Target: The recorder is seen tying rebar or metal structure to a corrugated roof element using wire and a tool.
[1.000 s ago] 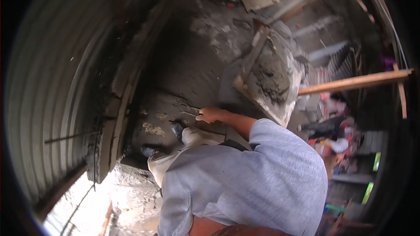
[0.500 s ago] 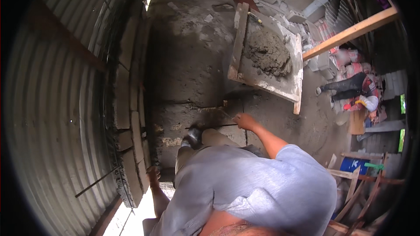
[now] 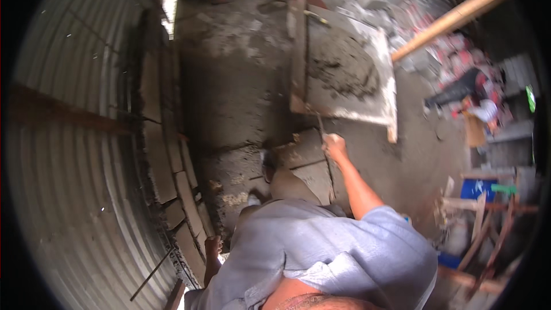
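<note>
My right hand [image 3: 334, 146] is closed round the handle of a trowel [image 3: 321, 124], which shows nearly edge-on. Its thin tip points at the near edge of a wood-framed mortar board [image 3: 344, 110]. A heap of wet grey mortar [image 3: 344, 66] lies on that board, with a yellowish-handled tool [image 3: 317, 18] at its far left corner. Low on the left, my left hand [image 3: 213, 247] is beside the block wall [image 3: 158, 155]; its fingers are small and blurred, and whether they touch the blocks is unclear.
Corrugated metal sheeting [image 3: 69, 183] rises behind the wall, and a thin rod [image 3: 151, 275] sticks out below. A wooden beam [image 3: 450, 23] slants beyond the board. Another person [image 3: 470, 92] is at the right near stacked bags. A blue container [image 3: 478, 189] stands among timber pieces.
My right hand has moved right and forward with the trowel, bringing its tip close to the mortar board's edge. The view has turned slightly; my left hand stays by the wall.
</note>
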Demonstrator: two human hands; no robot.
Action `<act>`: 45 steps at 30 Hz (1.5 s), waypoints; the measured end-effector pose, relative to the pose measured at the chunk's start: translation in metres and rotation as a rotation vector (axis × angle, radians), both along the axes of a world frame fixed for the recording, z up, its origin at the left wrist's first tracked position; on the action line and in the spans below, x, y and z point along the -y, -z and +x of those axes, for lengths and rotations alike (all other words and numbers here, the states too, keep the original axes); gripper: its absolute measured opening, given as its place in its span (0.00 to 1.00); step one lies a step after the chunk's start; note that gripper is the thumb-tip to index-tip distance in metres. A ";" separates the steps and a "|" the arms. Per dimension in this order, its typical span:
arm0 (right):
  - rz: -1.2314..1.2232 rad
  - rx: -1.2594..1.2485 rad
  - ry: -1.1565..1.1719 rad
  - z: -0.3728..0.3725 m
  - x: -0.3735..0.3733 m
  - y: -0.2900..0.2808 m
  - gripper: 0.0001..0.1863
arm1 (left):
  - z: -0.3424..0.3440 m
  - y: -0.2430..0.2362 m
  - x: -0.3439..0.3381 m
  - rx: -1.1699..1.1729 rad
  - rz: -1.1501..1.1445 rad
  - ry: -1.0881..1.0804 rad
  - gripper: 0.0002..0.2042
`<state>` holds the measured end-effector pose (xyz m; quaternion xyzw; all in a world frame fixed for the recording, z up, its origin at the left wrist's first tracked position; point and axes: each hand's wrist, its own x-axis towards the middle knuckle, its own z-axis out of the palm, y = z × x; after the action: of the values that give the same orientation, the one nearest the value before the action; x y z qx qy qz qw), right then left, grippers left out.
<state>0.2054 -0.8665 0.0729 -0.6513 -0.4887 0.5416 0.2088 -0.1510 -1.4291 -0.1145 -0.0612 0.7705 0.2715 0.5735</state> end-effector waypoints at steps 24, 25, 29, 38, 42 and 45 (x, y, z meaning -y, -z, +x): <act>0.557 0.958 -0.092 0.013 -0.198 0.080 0.10 | -0.164 -0.052 -0.322 -0.088 -0.033 0.173 0.06; 0.601 0.910 -0.076 0.009 -0.203 0.081 0.10 | -0.178 -0.036 -0.318 0.053 -0.121 0.053 0.05; 0.442 0.638 0.147 -0.036 -0.203 0.069 0.10 | -0.248 0.000 -0.353 0.125 -0.184 0.241 0.07; 0.392 0.488 -0.112 -0.213 -0.274 0.041 0.09 | -0.475 -0.007 -0.698 -0.272 0.000 0.201 0.25; 0.217 0.376 -0.103 -0.295 -0.342 0.005 0.10 | -0.556 -0.042 -0.820 -0.339 0.128 0.296 0.21; 0.221 0.317 -0.154 -0.330 -0.389 0.008 0.11 | -0.587 -0.014 -0.859 -0.404 0.140 0.335 0.19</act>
<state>-0.1246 -0.4775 0.0653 -0.6623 -0.6203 0.3897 0.1575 -0.7378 -0.5697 -0.1003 0.1624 0.8480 0.2322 0.4478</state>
